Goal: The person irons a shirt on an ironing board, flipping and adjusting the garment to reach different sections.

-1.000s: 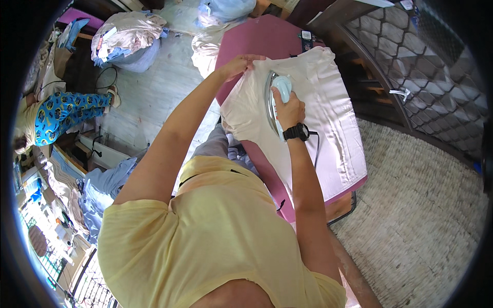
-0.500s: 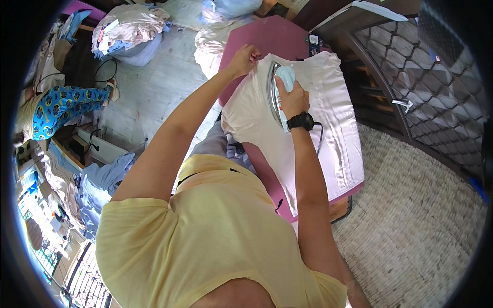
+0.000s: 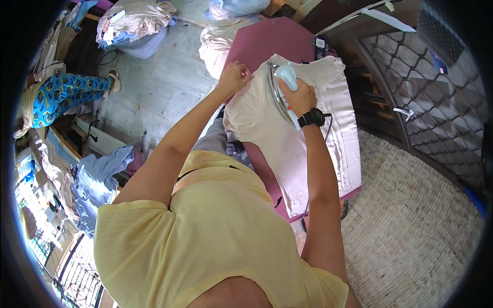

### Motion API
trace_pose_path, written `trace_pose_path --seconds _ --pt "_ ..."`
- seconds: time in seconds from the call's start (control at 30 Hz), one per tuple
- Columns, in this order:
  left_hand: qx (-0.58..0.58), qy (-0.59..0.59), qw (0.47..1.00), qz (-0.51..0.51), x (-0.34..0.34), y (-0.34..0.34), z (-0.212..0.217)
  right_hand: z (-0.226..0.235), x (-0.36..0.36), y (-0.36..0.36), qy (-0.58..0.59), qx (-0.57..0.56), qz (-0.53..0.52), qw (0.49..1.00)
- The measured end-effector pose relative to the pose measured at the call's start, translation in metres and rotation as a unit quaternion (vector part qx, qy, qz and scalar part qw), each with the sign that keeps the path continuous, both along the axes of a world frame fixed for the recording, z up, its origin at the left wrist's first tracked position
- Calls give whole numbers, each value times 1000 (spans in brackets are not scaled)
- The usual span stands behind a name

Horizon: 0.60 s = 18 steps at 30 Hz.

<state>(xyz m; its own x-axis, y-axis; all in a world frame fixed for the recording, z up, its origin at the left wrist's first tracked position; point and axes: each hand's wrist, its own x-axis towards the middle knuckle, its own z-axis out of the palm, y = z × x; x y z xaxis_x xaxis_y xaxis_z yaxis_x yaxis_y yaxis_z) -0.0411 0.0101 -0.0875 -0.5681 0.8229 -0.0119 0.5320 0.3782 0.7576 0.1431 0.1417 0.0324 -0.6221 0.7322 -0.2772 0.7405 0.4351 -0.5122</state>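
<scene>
A cream shirt point(image 3: 303, 164) lies spread over the maroon ironing board point(image 3: 272, 36). My right hand point(image 3: 302, 96), with a black watch at the wrist, is wrapped round the handle of a pale blue and white clothes iron point(image 3: 287, 77). The iron is on the upper part of the shirt, and the silver rim of its soleplate shows on the left. At the shirt's upper left edge my left hand point(image 3: 234, 78) has its fingers curled closed, pinching the fabric; the fingertips are partly hidden. The iron's dark cord runs from behind my right wrist.
Bundled clothes point(image 3: 134, 25) sit on the tiled floor at the far left, and a pale cloth heap point(image 3: 215, 46) is beside the board. Another person's patterned blue trousers point(image 3: 67, 97) show at left. A dark lattice door point(image 3: 421, 92) stands right, above a woven mat point(image 3: 411, 205).
My right hand and the iron have moved slightly right, and the iron is turned a little. My left hand has shifted left and down along the shirt's edge.
</scene>
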Motion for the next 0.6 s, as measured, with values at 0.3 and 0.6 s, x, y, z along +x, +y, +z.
trace_pose_path --seconds 0.3,0.6 --pt "46 -62 996 43 3 -3 -12 -7 -19 7 -20 61 18 998" --pt "43 -98 992 64 6 -11 -8 0 -49 4 -34 79 79 993"
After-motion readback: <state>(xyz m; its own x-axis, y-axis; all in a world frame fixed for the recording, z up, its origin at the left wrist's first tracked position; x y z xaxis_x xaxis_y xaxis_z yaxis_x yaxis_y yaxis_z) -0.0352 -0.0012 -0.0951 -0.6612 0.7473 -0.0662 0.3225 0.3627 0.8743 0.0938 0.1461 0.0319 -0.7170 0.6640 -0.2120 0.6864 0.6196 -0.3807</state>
